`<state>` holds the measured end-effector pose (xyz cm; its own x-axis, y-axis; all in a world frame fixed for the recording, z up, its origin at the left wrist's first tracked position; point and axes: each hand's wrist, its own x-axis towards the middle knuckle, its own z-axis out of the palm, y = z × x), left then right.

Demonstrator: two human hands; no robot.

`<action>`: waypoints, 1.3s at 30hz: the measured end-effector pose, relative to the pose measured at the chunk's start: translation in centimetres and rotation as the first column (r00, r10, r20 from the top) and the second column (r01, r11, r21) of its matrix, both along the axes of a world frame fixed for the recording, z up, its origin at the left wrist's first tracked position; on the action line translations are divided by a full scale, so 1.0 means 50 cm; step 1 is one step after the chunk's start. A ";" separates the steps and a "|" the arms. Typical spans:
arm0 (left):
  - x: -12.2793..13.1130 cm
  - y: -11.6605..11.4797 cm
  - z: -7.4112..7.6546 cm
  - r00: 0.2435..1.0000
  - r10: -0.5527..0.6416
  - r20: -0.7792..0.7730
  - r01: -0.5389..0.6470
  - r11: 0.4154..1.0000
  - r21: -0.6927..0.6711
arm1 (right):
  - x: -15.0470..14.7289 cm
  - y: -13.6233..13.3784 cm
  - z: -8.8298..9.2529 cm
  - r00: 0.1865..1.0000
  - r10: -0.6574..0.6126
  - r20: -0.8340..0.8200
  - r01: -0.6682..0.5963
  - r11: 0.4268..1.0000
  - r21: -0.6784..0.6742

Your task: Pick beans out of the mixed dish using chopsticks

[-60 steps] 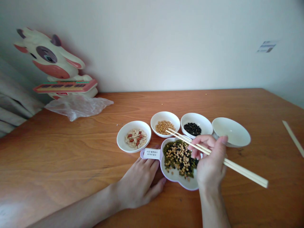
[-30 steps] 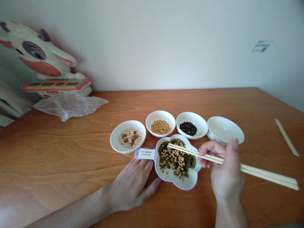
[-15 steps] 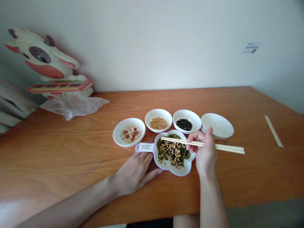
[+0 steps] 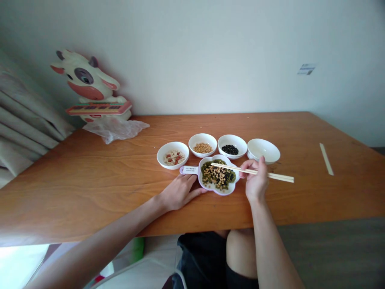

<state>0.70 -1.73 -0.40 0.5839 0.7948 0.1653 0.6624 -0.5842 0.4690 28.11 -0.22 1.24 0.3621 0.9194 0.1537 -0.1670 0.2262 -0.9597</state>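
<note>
My right hand [image 4: 255, 178] is closed around a pair of chopsticks [image 4: 279, 177], their tips over the left part of a flower-shaped dish [image 4: 230, 190]. In that dish lie mixed green, black and yellow beans [image 4: 219, 176]. Its labelled handle [image 4: 189, 170] points left. My left hand [image 4: 181, 192] rests on the table beside the dish, thumb and fingers apart, fingertips under or against the handle; the contact is partly hidden. Behind the dish stand a bowl of pale seeds and reddish nuts [image 4: 173, 155], a bowl of yellow beans [image 4: 202, 145], a bowl of black beans [image 4: 232, 146] and a white bowl [image 4: 266, 149].
A cow-shaped toy keyboard [image 4: 93, 90] stands at the back left, with a crumpled plastic bag [image 4: 117, 129] before it. A pale paper strip [image 4: 326, 159] lies on the wooden table [image 4: 120, 176] at the right. A curtain [image 4: 27, 124] hangs at the left.
The camera view has shifted, showing more of the table's front edge and my lap. Both hands keep nearly the same places at the dish, and the chopsticks stay above the beans.
</note>
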 end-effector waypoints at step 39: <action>0.000 -0.003 -0.005 0.999 0.007 -0.051 -0.007 1.000 0.008 | 0.071 -0.011 -0.046 0.973 0.207 -0.105 -0.206 0.978 0.021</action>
<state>0.68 -1.90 -0.65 0.5862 0.7977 0.1418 0.6893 -0.5830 0.4300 31.68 -0.75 -1.08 0.1794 0.9746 0.1344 -0.3118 0.1859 -0.9318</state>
